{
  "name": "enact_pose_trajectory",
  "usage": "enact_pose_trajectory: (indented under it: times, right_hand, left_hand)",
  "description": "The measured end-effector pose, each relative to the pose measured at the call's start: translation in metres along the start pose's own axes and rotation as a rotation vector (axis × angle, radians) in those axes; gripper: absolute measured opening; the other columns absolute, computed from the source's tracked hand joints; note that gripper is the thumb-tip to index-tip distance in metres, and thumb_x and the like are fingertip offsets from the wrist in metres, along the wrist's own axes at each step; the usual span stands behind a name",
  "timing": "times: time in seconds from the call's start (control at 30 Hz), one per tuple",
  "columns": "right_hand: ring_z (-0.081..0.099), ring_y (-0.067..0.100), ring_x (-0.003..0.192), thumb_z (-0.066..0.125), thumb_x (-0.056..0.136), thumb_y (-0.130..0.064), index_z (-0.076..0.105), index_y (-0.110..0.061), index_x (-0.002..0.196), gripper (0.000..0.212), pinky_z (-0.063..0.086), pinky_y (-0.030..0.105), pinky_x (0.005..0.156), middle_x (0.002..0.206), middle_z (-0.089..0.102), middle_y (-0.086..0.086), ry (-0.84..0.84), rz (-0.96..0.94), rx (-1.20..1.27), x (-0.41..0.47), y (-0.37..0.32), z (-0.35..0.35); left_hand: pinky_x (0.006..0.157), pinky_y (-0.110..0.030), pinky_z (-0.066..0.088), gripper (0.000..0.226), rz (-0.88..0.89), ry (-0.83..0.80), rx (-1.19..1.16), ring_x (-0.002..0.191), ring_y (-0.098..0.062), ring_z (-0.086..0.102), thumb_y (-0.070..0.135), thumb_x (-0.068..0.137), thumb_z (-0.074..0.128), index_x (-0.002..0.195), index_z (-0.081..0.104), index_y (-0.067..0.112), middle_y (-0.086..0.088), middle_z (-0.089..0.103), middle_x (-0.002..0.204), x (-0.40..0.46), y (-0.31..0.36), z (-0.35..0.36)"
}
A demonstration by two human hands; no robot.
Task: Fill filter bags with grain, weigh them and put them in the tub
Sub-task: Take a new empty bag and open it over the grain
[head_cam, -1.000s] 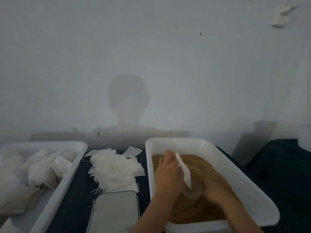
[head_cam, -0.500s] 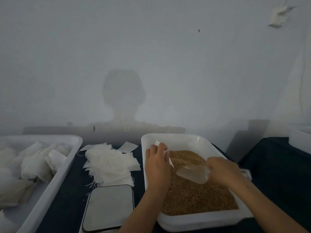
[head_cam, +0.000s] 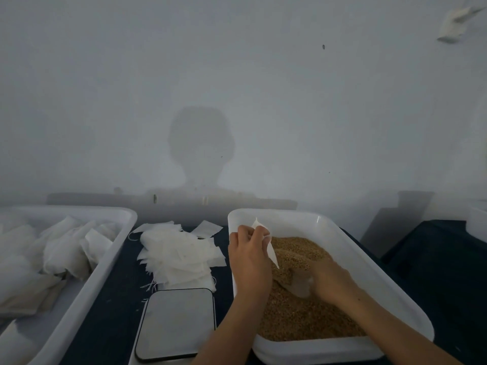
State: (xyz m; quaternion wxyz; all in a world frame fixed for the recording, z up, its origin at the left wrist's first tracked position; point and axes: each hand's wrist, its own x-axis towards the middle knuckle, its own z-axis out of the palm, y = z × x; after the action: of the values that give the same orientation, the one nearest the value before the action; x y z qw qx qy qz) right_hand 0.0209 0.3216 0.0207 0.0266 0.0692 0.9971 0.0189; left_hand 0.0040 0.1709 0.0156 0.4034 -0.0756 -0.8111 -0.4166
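While grain gets scooped, step in hand looks like filling, w/ weighing not yet begun. Left hand (head_cam: 249, 255) pinching an empty filter bag (head_cam: 268, 247) over the far-left part of the grain bin (head_cam: 342, 233); left grip thus clamped on the bag, bag hanging edge-on, mouth not clearly spread. Right hand (head_cam: 330, 279) low in the grain (head_cam: 303, 317), fingers curled round a clear scoop (head_cam: 300, 284) that sits part-buried; right grip grasping the scoop.

Bin at right-centre of the counter (head_cam: 113, 306), near the front edge. Scale (head_cam: 175, 324) at the front edge, just left of the bin, nothing on its plate. Stack of flat bags (head_cam: 179, 255) behind the scale, toward the back edge. Tub (head_cam: 87, 285) at the left edge, holding filled bags (head_cam: 66, 248).

Next move prob. calls for lifting the scoop level, bringing it to the bag mouth, opening that mouth w/ the left fingers, tipping slowly. Risk, as a guess: spill beside the bag if mouth is flat. Then onto the scale, then tub.
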Motion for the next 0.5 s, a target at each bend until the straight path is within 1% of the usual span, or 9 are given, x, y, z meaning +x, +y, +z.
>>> enact_pose_trajectory:
  times: [0.07, 0.1, 0.13, 0.2, 0.23, 0.27, 0.37, 0.43, 0.5]
  right_hand:
    - [0.057, 0.012, 0.093, 0.048, 0.096, -0.014, 0.057, -0.015, 0.097, 0.010, 0.044, 0.019, 0.072, 0.102, 0.061, 0.000, -0.025, -0.033, 0.066, 0.002, 0.001, 0.005]
    - [0.057, 0.012, 0.096, 0.048, 0.096, -0.016, 0.056, -0.015, 0.107, 0.014, 0.046, 0.021, 0.077, 0.109, 0.061, 0.001, -0.034, -0.037, 0.102, 0.003, 0.002, 0.007]
    - [0.056, 0.012, 0.096, 0.048, 0.097, -0.017, 0.054, -0.016, 0.109, 0.014, 0.045, 0.020, 0.077, 0.109, 0.060, -0.001, -0.032, -0.042, 0.151, 0.003, 0.005, 0.009]
    - [0.051, 0.005, 0.084, 0.045, 0.098, -0.019, 0.048, -0.024, 0.093, 0.007, 0.037, 0.012, 0.062, 0.096, 0.053, -0.009, -0.002, -0.060, 0.210, 0.001, 0.012, 0.009]
    - [0.048, 0.002, 0.078, 0.044, 0.098, -0.020, 0.043, -0.027, 0.084, 0.016, 0.032, 0.011, 0.058, 0.089, 0.049, -0.012, 0.018, -0.040, 0.233, 0.000, 0.016, 0.008]
    - [0.048, 0.003, 0.077, 0.043, 0.099, -0.021, 0.040, -0.028, 0.080, 0.020, 0.035, 0.013, 0.059, 0.086, 0.049, -0.010, 0.037, -0.027, 0.263, 0.000, 0.021, 0.007]
    - [0.056, 0.011, 0.082, 0.048, 0.096, -0.021, 0.044, -0.022, 0.080, 0.017, 0.048, 0.027, 0.075, 0.089, 0.059, -0.002, 0.068, 0.011, 0.343, -0.007, 0.036, -0.005]
    - [0.057, 0.011, 0.080, 0.057, 0.091, -0.021, 0.049, -0.019, 0.079, 0.014, 0.049, 0.026, 0.073, 0.088, 0.061, -0.002, 0.082, 0.004, 0.381, -0.014, 0.047, -0.020]
    - [0.059, 0.013, 0.080, 0.063, 0.087, -0.021, 0.056, -0.017, 0.083, 0.010, 0.048, 0.025, 0.070, 0.091, 0.062, 0.000, 0.069, -0.015, 0.394, -0.021, 0.057, -0.037]
  left_hand:
    - [0.070, -0.033, 0.041, 0.009, 0.000, -0.089, 0.029, 0.086, -0.025, 0.049, 0.008, 0.089, 0.060, 0.089, 0.069, 0.011, -0.006, 0.060, 0.093, -0.001, -0.001, 0.001]
    - [0.075, -0.031, 0.039, 0.013, 0.003, -0.151, 0.048, 0.091, -0.022, 0.046, 0.009, 0.092, 0.055, 0.094, 0.068, 0.013, -0.004, 0.059, 0.098, -0.002, -0.002, 0.001]
    - [0.080, -0.028, 0.037, 0.016, 0.014, -0.208, 0.075, 0.096, -0.020, 0.044, 0.010, 0.094, 0.051, 0.099, 0.066, 0.016, -0.001, 0.057, 0.103, -0.001, -0.004, 0.002]
    - [0.086, -0.024, 0.034, 0.022, 0.040, -0.318, 0.162, 0.105, -0.015, 0.041, 0.011, 0.095, 0.047, 0.108, 0.060, 0.023, 0.005, 0.052, 0.112, 0.000, -0.006, 0.003]
    - [0.089, -0.022, 0.033, 0.024, 0.048, -0.365, 0.191, 0.108, -0.014, 0.039, 0.010, 0.094, 0.046, 0.110, 0.059, 0.024, 0.006, 0.050, 0.115, 0.000, -0.007, 0.003]
    - [0.091, -0.022, 0.032, 0.026, 0.053, -0.403, 0.206, 0.111, -0.014, 0.039, 0.007, 0.092, 0.047, 0.110, 0.058, 0.023, 0.006, 0.050, 0.117, 0.000, -0.008, 0.004]
    - [0.091, -0.024, 0.035, 0.029, 0.086, -0.497, 0.243, 0.114, -0.017, 0.040, -0.003, 0.084, 0.050, 0.104, 0.062, 0.016, 0.003, 0.052, 0.118, -0.001, -0.009, 0.005]
    - [0.084, -0.025, 0.037, 0.028, 0.096, -0.552, 0.257, 0.110, -0.019, 0.043, -0.006, 0.082, 0.052, 0.100, 0.064, 0.012, 0.000, 0.055, 0.113, -0.002, -0.008, 0.007]
    - [0.075, -0.024, 0.034, 0.023, 0.114, -0.587, 0.243, 0.106, -0.020, 0.044, -0.004, 0.084, 0.052, 0.098, 0.065, 0.009, -0.002, 0.058, 0.108, -0.002, -0.008, 0.009]
